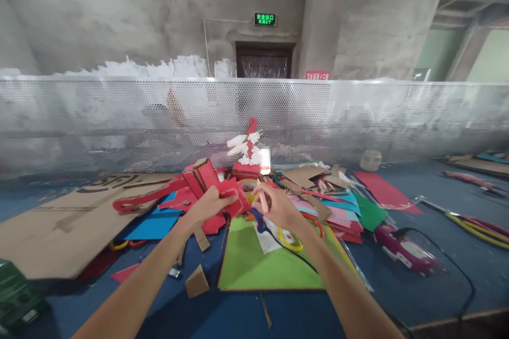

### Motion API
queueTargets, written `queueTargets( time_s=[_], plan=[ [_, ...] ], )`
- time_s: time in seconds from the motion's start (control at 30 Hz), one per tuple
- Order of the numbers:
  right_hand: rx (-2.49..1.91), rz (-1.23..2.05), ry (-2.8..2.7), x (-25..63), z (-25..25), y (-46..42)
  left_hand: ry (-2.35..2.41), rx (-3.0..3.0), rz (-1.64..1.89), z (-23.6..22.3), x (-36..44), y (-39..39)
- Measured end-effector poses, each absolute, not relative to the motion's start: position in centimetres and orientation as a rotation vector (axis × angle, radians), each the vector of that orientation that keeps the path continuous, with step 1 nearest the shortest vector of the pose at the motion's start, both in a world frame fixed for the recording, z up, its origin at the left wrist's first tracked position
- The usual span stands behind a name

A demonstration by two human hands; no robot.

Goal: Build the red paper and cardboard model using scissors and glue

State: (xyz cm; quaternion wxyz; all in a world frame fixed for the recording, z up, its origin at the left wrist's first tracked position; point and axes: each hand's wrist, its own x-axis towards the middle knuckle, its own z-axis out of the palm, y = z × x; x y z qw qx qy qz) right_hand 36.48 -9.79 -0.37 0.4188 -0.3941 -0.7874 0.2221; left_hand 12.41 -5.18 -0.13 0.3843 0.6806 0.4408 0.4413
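Note:
My left hand (210, 205) grips a red cardboard piece (231, 194), fingers wrapped around its edge. My right hand (278, 206) is closed around a glue gun (258, 221) with a blue body and a pink glue stick, its black cord (290, 254) trailing back over a green sheet (254, 262). The glue gun's tip sits close to the red piece. Both hands hover above the green sheet, near a pile of red cardboard parts (191, 185).
A large brown cardboard sheet (59, 222) lies at the left. Coloured paper sheets (350, 209) pile up at the right, with a second purple glue gun (401, 249) and its cord. A red and white paper figure (248, 151) stands before a perforated metal screen (119, 116).

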Motion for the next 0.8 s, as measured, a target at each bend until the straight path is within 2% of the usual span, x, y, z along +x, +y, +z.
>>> queueTargets(
  time_s=[0.17, 0.27, 0.4, 0.57, 0.8],
  plan=[
    [-0.942, 0.426, -2.405, 34.9, -1.5, -11.1, 1.146, 1.528, 1.318, -1.3, 11.2, -4.3],
    [-0.926, 0.197, -2.578, 33.4, -2.3, -11.5, 1.061, 1.375, 1.349, -2.2, 11.2, -3.9],
    [-1.155, 0.121, -2.381, 34.4, -1.7, -10.8, 1.014, 1.282, 1.354, -2.8, 11.5, -3.7],
    [-1.786, 0.112, -2.135, 40.9, -1.2, -9.0, 0.985, 1.222, 1.316, -3.2, 12.3, -4.0],
    [-1.976, 0.163, -2.213, 44.2, -2.3, -8.7, 0.977, 1.232, 1.315, -3.6, 12.9, -4.0]
  ],
)
